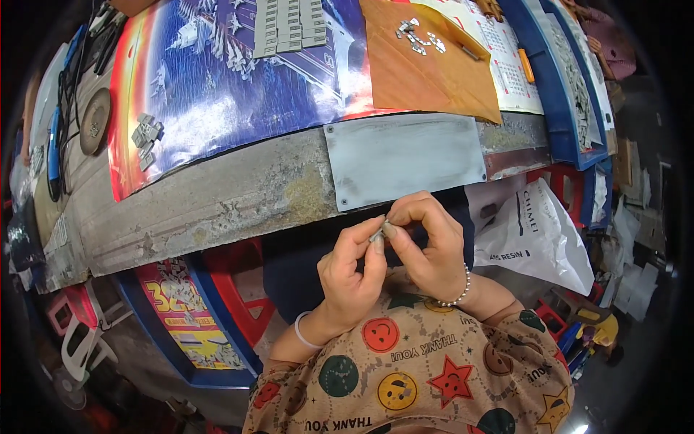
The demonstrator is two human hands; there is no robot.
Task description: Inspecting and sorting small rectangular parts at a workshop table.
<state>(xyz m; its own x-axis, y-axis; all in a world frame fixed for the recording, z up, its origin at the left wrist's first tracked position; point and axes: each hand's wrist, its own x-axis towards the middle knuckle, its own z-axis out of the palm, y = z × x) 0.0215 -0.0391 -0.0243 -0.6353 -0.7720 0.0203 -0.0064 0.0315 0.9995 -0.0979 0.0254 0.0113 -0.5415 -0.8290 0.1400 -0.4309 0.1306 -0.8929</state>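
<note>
i see my left hand (352, 269) and right hand (426, 244) both pinching one small grey part (377, 233). two bracelets, one per wrist; the worn table edge (238, 199) sits just above.

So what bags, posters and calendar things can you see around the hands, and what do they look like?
Big glossy blue poster with red edge: spread on the bench top, upper left; grey parts lie on it.
White paper calendar sheet: bench top, upper right, partly under an orange paper sheet.
White plastic bag with dark lettering: right of the hands, below the bench, crumpled.
Red-and-yellow printed sheet in a blue tray: lower left, under the bench.
</note>
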